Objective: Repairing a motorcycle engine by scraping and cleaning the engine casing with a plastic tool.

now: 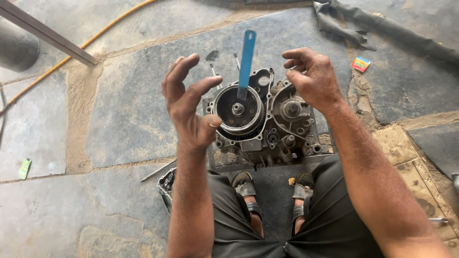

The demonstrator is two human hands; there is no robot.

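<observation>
Neither grip is closed on anything: our left hand (pixel 191 102) hovers open with its fingers spread and curled, palm turned inward, just above and to the left of the engine crankcase (pixel 265 124), and our right hand (pixel 313 76) hangs loosely open over the case's upper right corner, touching nothing we can make out. Both sit in the air on either side of the blue flat tool (pixel 246 62), which stands up by itself from the round flywheel rotor (pixel 238 111); its lower end looks seated near the rotor's hub, which would explain why it stays upright with no hand on it. Beside the rotor, on the right half of the case, we see an open gear cavity (pixel 291 111). The crankcase lies flat on the stone floor (pixel 129 114), right in front of our sandalled feet (pixel 245 184), close enough to work on while squatting. A yellow hose (pixel 71 52) runs across the floor at upper left, a dark rag (pixel 344 26) lies at upper right, and a loose cover part (pixel 166 184) rests by our left knee.
</observation>
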